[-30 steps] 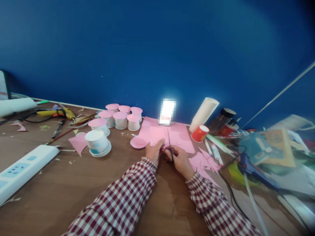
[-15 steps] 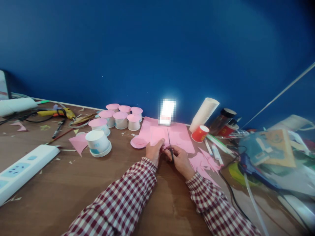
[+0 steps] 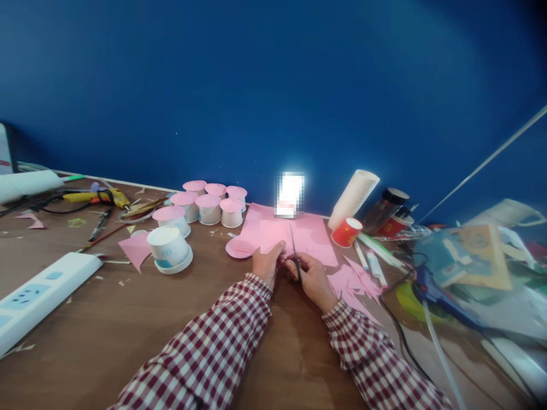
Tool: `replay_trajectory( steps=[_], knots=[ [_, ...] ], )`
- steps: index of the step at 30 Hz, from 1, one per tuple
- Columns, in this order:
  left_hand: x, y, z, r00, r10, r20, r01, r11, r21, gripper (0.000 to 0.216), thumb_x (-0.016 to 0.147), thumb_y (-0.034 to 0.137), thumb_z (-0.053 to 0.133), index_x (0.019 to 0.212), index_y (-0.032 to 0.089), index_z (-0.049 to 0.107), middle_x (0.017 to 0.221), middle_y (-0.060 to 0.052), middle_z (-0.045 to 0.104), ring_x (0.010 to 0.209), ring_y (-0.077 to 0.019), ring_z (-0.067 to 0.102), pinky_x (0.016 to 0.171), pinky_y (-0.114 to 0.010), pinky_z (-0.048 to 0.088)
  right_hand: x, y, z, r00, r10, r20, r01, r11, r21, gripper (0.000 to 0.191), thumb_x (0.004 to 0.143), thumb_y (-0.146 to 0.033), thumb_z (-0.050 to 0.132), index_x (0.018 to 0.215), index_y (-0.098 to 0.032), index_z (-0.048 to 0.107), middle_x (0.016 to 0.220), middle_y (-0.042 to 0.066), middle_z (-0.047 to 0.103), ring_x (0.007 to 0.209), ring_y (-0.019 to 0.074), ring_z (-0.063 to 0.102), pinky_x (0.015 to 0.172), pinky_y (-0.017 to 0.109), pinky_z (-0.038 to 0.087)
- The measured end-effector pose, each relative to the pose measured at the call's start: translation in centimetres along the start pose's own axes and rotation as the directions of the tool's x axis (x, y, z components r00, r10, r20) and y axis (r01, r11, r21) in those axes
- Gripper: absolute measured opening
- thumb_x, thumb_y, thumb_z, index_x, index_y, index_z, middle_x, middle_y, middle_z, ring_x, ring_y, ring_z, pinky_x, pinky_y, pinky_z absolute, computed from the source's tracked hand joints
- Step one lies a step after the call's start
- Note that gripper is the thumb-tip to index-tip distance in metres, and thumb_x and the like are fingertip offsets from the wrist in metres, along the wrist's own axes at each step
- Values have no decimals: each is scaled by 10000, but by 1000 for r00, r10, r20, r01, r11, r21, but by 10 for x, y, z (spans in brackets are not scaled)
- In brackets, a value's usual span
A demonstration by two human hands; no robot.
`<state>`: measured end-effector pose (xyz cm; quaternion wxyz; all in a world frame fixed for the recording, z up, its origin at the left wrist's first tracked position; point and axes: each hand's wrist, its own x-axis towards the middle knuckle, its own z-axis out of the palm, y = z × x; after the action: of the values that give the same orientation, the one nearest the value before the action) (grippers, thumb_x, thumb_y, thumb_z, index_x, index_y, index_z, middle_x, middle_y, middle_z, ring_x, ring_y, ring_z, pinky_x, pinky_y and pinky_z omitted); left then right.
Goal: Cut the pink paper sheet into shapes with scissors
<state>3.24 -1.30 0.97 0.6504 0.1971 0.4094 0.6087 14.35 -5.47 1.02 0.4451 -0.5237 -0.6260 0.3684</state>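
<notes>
My left hand [image 3: 268, 265] is closed on a piece of pink paper [image 3: 273, 234], thumb on top. Close beside it, my right hand [image 3: 314, 278] grips dark-bladed scissors [image 3: 295, 250], their blades pointing away from me at the paper's right edge. How far the blades are apart I cannot tell. Beneath and behind both hands lies a larger pink sheet [image 3: 318, 239]. A round pink paper disc [image 3: 239, 247] rests at its left corner, and pink offcuts [image 3: 352, 280] are heaped by my right wrist.
Paper cups topped with pink discs [image 3: 208, 208] stand at the back left, near an uncovered cup [image 3: 169, 246]. A power strip [image 3: 47, 293] and yellow glue gun [image 3: 106, 196] lie left. Rightward are stacked cups [image 3: 354, 198], a red cup [image 3: 347, 232] and a blue glue gun [image 3: 444, 302].
The view has shifted very slightly. Both hands, the paper and the scissors look almost the same as before.
</notes>
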Motion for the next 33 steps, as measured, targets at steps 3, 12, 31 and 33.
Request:
replay_trajectory(
  steps=[3, 12, 31, 33],
  knots=[
    [0, 0, -1, 1000, 1, -6, -1, 1000, 11, 277, 524, 267, 766, 666, 101, 596, 534, -3, 586, 443, -71, 497, 424, -195, 390, 0, 0, 0, 1000, 1, 1, -1, 1000, 0, 235, 795, -386, 591, 849, -163, 642, 567, -24, 496, 517, 117, 461, 487, 218, 407],
    [-1, 2, 1, 1000, -5, -17, 5, 1000, -26, 311, 496, 274, 792, 664, 99, 596, 523, 0, 579, 435, -72, 490, 415, -198, 392, 0, -1, 0, 1000, 3, -10, -3, 1000, 16, 215, 783, -375, 601, 824, -169, 647, 564, -25, 507, 512, 115, 456, 487, 215, 405],
    [-3, -1, 1, 1000, 30, 9, -30, 999, -15, 295, 478, 248, 800, 638, 114, 592, 537, 12, 576, 496, -89, 514, 475, -221, 413, 0, 4, 2, 1000, 12, -2, -12, 998, 63, 277, 778, -399, 625, 917, -160, 634, 615, -12, 562, 543, 117, 496, 504, 217, 420],
    [-5, 0, 1, 999, 29, 22, -28, 999, -16, 294, 480, 248, 799, 631, 116, 584, 533, 14, 569, 491, -88, 506, 475, -223, 412, 0, 4, 2, 1000, 12, -7, -12, 998, 54, 273, 779, -399, 625, 915, -162, 633, 618, -10, 571, 549, 121, 503, 510, 220, 422]
  ],
)
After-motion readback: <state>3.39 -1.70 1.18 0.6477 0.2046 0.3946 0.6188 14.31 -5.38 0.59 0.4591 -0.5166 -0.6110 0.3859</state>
